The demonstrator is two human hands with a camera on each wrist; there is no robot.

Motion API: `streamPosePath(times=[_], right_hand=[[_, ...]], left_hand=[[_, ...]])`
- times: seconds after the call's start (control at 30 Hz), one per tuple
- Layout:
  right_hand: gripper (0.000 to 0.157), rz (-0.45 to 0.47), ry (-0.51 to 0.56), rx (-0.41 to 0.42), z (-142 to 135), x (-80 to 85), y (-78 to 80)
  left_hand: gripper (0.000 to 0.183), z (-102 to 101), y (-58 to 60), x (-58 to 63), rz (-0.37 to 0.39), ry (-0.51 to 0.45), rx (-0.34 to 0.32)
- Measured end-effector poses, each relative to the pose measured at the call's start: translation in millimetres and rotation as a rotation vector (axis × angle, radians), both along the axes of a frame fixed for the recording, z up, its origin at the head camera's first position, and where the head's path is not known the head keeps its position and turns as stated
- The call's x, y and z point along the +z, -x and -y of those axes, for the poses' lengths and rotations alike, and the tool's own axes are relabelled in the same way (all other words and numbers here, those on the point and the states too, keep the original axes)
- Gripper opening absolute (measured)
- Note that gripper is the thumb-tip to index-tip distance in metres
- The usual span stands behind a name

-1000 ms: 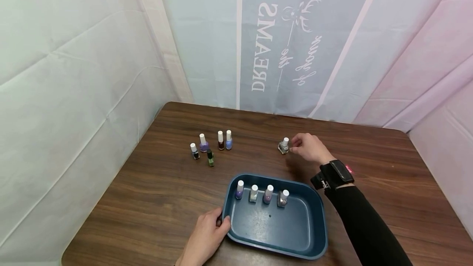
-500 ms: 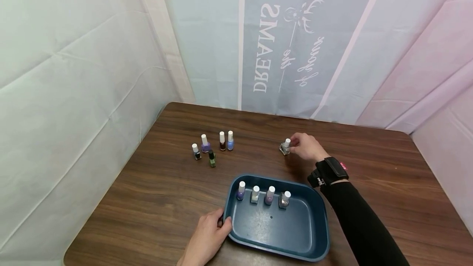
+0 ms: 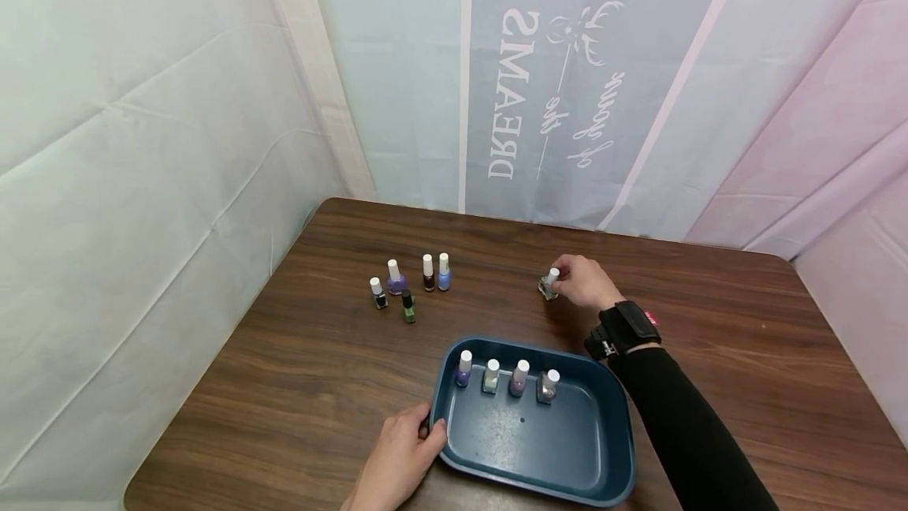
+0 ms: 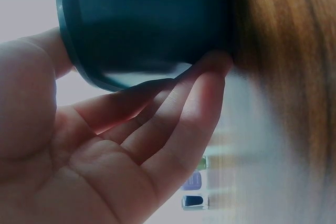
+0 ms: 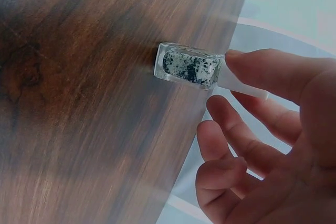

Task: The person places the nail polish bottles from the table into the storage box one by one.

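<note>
My right hand (image 3: 586, 282) has its thumb and index finger at the white cap (image 5: 242, 83) of a clear nail polish bottle (image 5: 189, 66) with black and white speckles. The bottle stands upright on the table. In the right wrist view the other fingers curl loosely below the cap. My left hand (image 3: 400, 452) grips the left side of a dark blue tray (image 3: 521, 487), thumb over the rim and fingers against the outer wall. Inside the tray, along its far side, stand a purple bottle (image 3: 463, 375), a whitish one (image 3: 490, 381), a pinkish one (image 3: 518, 385) and a clear glittery one (image 3: 547, 391).
At the back left of the wooden table (image 3: 298, 369) stand several more polish bottles: dark blue (image 3: 380, 300), purple (image 3: 396, 284), green with black cap (image 3: 409, 311), dark brown (image 3: 429, 281) and light blue (image 3: 444, 279). A printed curtain (image 3: 397, 101) hangs behind.
My right hand has moved slightly left, from beside the speckled bottle to its cap, which it now pinches. The left hand keeps its hold on the tray. The head view has shifted a little.
</note>
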State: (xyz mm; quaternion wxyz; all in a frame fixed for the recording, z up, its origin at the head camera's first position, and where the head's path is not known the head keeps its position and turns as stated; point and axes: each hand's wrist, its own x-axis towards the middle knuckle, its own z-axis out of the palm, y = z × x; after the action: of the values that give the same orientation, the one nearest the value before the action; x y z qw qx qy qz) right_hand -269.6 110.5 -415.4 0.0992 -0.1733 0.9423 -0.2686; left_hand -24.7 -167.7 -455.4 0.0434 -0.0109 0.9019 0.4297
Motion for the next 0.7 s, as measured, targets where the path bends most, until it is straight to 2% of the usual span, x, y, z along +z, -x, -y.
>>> streamPosePath(times=[0.27,0.7], right_hand=[[0.028,0.006,-0.004,0.004,1.4,-1.0,1.6],[0.028,0.019,-0.022,-0.014,1.7,-4.9,2.9]], left_hand=[[0.022,-0.4,-0.5,0.6,-0.019,-0.005,0.000],[0.020,-0.7,-0.6,1.9,0.020,-0.004,-0.002]])
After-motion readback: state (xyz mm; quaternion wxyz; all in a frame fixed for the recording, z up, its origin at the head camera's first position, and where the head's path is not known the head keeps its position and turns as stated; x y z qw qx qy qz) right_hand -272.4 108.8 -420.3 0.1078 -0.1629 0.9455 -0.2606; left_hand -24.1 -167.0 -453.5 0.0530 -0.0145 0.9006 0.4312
